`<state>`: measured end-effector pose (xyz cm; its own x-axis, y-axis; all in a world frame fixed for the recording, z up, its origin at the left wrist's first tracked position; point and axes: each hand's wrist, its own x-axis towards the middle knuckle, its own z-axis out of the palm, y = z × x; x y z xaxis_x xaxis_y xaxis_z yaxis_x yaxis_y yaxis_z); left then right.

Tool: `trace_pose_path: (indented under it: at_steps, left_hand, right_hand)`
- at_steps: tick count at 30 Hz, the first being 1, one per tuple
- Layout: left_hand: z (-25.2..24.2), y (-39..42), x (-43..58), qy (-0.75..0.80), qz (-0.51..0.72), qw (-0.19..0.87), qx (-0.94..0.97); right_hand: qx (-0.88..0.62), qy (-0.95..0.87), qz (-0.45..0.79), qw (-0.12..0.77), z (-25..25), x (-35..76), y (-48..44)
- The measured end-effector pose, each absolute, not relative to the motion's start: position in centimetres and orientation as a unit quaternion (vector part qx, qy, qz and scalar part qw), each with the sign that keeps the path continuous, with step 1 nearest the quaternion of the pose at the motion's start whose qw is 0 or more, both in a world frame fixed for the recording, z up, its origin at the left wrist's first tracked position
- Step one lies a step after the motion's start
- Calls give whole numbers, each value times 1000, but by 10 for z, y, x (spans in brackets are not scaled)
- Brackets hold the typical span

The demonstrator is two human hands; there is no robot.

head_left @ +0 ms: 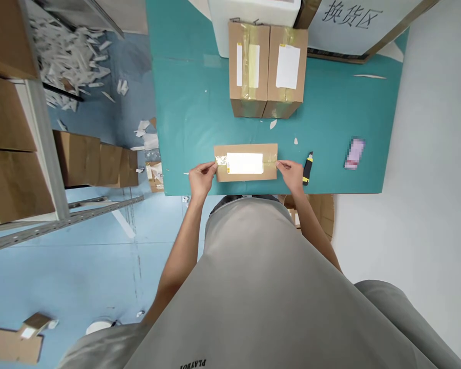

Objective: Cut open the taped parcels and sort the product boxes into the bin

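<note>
A taped cardboard box [245, 177] with a white label [245, 163] lies at the front of the green table, close to my body. At its left end my left hand [202, 179] is closed, thumb and fingertips on the edge. My right hand [291, 175] grips the opposite end in the same way, with fingers pressed together at the edge. Just right of that hand lies a yellow and black utility knife [308, 169]. The undersides of both hands' grips are hidden.
Two labelled cartons [268, 72] stand at the back of the green table [192, 113], before a white bin [219, 31] and a large box with writing [346, 25]. A blurred pinkish object [354, 154] lies right. Shelves with cartons [15, 179] stand left.
</note>
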<state>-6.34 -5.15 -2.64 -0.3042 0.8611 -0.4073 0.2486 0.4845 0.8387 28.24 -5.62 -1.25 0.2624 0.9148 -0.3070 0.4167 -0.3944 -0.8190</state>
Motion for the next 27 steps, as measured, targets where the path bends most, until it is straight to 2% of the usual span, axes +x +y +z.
trace_pose_path:
  at_steps: [3, 9, 14, 20, 23, 27]
  left_hand:
    - [-37, -56, -53, 741, 346, 463, 341]
    - [-35, -50, -40, 749, 355, 389, 403]
    - [16, -50, -14, 724, 307, 383, 485]
    - [92, -67, 59, 544, 223, 396, 705]
    - [105, -76, 95, 468, 154, 369, 789]
    - [107, -83, 112, 455, 99, 322, 824]
  right_hand:
    - [-750, -448, 391, 288, -22, 276, -56]
    - [-753, -465, 374, 277, -27, 274, -45]
    - [-773, -454, 353, 267, -32, 302, -44]
    - [-799, -390, 358, 284, -51, 357, -56]
    - [-796, -395, 360, 283, -61, 368, -60]
    - [-807, -392, 344, 279, -67, 368, -63]
